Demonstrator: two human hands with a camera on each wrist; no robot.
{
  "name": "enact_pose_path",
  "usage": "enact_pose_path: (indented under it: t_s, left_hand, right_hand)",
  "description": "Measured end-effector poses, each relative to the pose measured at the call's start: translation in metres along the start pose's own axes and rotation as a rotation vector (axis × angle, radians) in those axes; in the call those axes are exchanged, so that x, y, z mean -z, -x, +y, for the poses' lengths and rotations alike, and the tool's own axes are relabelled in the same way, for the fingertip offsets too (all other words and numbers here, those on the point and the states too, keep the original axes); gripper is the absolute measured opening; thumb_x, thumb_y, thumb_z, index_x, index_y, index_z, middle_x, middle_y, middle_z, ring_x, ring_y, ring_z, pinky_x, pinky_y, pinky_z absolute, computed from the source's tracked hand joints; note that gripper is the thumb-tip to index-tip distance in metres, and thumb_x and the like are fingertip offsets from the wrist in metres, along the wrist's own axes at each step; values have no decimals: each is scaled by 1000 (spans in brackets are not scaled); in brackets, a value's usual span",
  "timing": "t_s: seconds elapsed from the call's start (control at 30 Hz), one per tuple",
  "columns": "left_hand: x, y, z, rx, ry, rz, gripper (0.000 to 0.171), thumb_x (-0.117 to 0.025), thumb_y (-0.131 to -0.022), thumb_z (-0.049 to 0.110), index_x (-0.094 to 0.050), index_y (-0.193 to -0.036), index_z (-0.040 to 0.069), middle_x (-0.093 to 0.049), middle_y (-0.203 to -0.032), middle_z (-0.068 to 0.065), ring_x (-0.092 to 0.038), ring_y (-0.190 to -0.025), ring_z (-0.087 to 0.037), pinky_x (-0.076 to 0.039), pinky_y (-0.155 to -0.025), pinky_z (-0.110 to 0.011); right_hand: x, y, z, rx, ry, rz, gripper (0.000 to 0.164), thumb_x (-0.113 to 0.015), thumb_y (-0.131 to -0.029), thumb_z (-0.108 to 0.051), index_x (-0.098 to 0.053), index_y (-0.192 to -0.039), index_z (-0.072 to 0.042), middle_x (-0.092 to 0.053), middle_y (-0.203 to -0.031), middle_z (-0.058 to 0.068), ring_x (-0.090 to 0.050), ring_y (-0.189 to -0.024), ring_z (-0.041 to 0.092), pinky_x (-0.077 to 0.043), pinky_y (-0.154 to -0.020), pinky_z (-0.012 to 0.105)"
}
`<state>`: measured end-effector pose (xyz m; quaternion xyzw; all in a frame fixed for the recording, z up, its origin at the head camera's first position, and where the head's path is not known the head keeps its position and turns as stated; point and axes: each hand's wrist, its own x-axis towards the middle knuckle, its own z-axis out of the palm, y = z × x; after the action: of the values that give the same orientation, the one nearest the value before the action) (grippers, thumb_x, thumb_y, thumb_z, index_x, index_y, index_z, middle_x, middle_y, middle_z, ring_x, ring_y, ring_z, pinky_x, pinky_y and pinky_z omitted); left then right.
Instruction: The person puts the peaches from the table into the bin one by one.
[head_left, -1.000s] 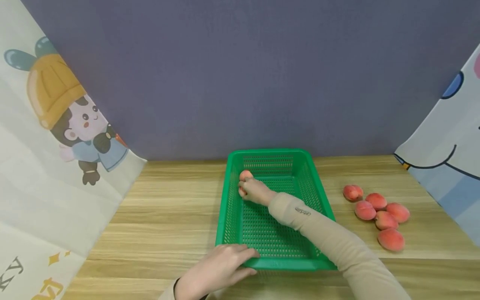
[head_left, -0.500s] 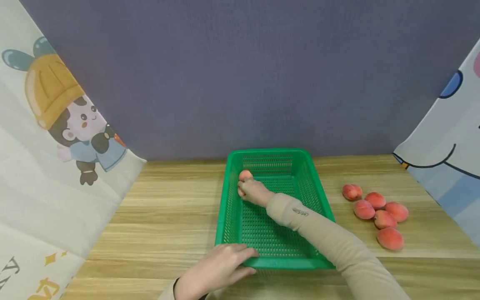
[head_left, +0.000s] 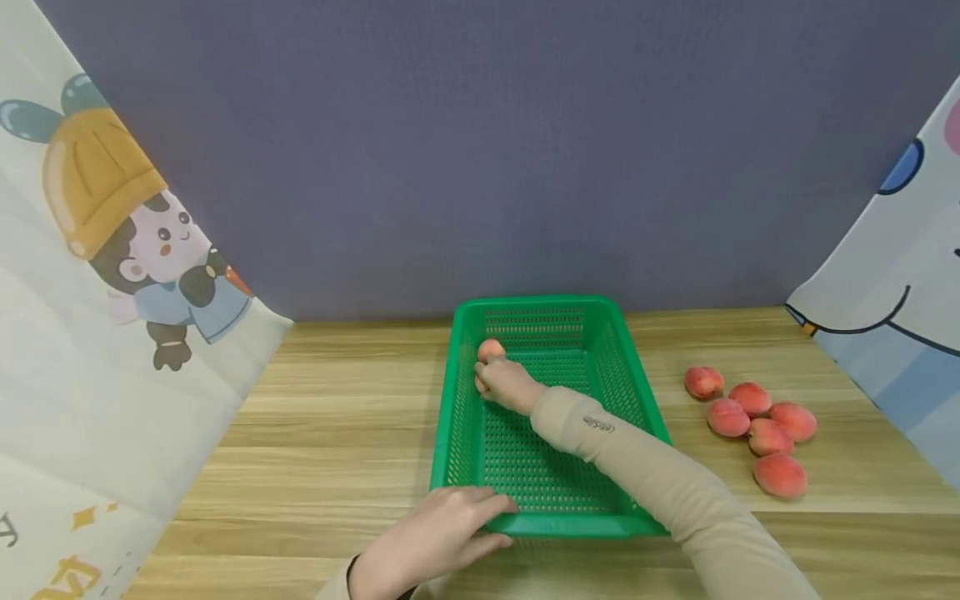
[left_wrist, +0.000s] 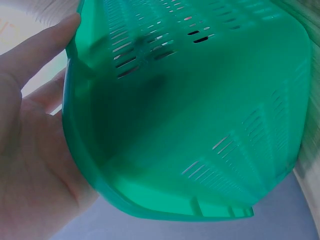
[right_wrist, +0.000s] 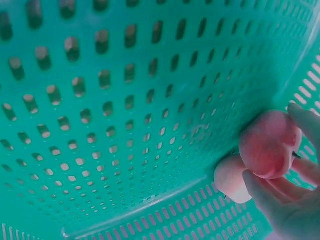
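Note:
A green perforated plastic basket (head_left: pixel 570 525) stands on the table. My left hand (head_left: pixel 442 533) grips its near rim by the left corner, fingers over the edge and thumb in front; the left wrist view shows this rim (left_wrist: pixel 80 145) close up. Inside the basket, at the far left, my right hand (head_left: pixel 510 385) holds a peach (right_wrist: pixel 270 145) between thumb and fingers, low by the side wall. A second peach (head_left: pixel 491 349) lies right beside it against the same wall. Seen from the head, my fingers cover much of the held peach.
Several red peaches (head_left: pixel 769 437) lie in a loose group on the wooden table (head_left: pixel 330 433), right of the basket. A grey-purple wall (head_left: pixel 480 150) rises close behind the basket. Printed cloth panels (head_left: pixel 45 350) stand at both sides. My right sleeve (head_left: pixel 660 467) crosses the basket's right rim.
Both hands stay in place, the right on the peach and the left on the basket rim. Only the head view shifts very slightly.

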<state>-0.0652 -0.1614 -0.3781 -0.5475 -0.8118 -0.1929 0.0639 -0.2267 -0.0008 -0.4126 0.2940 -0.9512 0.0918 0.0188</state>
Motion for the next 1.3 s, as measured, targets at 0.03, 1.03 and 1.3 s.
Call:
enact_pose_path:
  t_s: [0.03,1.03,1.3]
  left_hand:
    - [0,0,0,0,1,-1,20,-65,-80,24,-61,-96,12,-60,-80,8,-52,-70,5,-39,-63,-5]
    - [1,1,2,-21,-26,30,21,-67,-78,23,-60,-94,12,-58,-78,8,-52,-69,4,-40,-62,-7]
    - [1,1,5,-19,-49,35,21,-67,-78,24,-60,-95,13,-59,-78,9,-53,-69,4,-41,-62,-8]
  right_hand:
    - [0,0,0,-1,1,2,24,-71,-74,-16,-48,-73,-8,-39,-74,1,-36,-59,10,-38,-54,21]
    - [31,1,-7,-39,-30,-141,36,-66,-79,-17,-56,-109,1,-54,-79,2,-47,-60,10,-42,-58,21]
    - [55,8,-7,-109,-97,-266,17,-63,-82,-15,-54,-90,-2,-32,-61,0,-31,-54,12,-28,-57,24]
